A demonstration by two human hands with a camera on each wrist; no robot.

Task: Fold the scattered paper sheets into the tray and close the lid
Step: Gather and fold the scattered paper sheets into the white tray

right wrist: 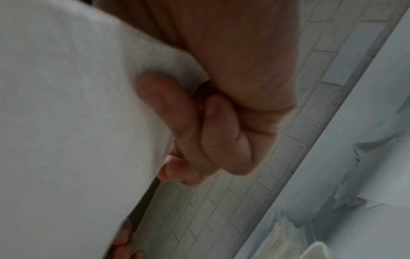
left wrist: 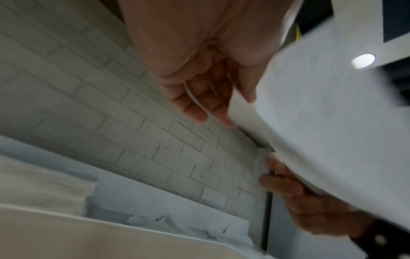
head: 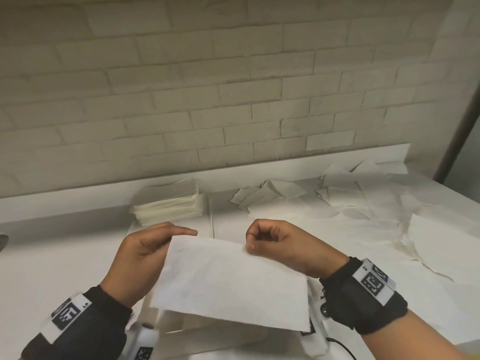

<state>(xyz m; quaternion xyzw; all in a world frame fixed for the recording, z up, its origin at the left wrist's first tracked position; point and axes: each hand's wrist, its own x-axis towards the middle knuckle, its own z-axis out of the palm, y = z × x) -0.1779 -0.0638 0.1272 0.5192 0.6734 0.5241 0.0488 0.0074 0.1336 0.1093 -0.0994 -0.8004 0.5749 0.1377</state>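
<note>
I hold one white paper sheet [head: 228,279] in the air, level with my chest and above the near end of the white tray [head: 211,219]. My left hand [head: 179,236] pinches its upper left corner between thumb and fingers. My right hand [head: 250,242], fingers curled, pinches the upper right corner. A stack of folded sheets [head: 168,203] sits at the tray's far end. In the left wrist view the left hand [left wrist: 210,108] grips the sheet [left wrist: 321,122] at its edge. In the right wrist view the right hand [right wrist: 193,140] grips the sheet [right wrist: 77,122]. The tray's lid is hidden.
Loose unfolded sheets [head: 363,198] lie scattered across the right side of the white counter, up to the brick wall [head: 233,87]. A dark object [head: 3,241] pokes in at the far left edge. A black cable [head: 340,346] runs near my right wrist.
</note>
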